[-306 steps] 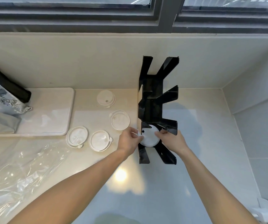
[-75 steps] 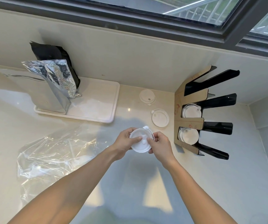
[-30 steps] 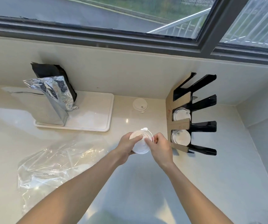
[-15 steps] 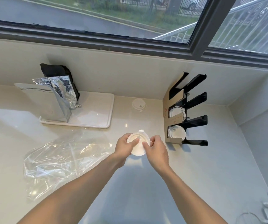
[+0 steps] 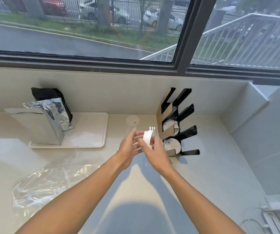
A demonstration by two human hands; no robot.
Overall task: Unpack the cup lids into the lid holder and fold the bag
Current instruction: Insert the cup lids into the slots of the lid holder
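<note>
Just left of the black lid holder (image 5: 178, 125), both hands meet above the pale counter (image 5: 203, 174). Right hand (image 5: 154, 152) pinches a white cup lid (image 5: 148, 137), turned on edge, between thumb and fingers. Left hand (image 5: 129, 147) is beside it with fingers spread; whether it touches the lid I cannot tell. Two lids already sit in the holder's nearer slots. One more lid (image 5: 132, 120) lies farther back. At near left lies the crumpled clear plastic bag (image 5: 51, 181).
</note>
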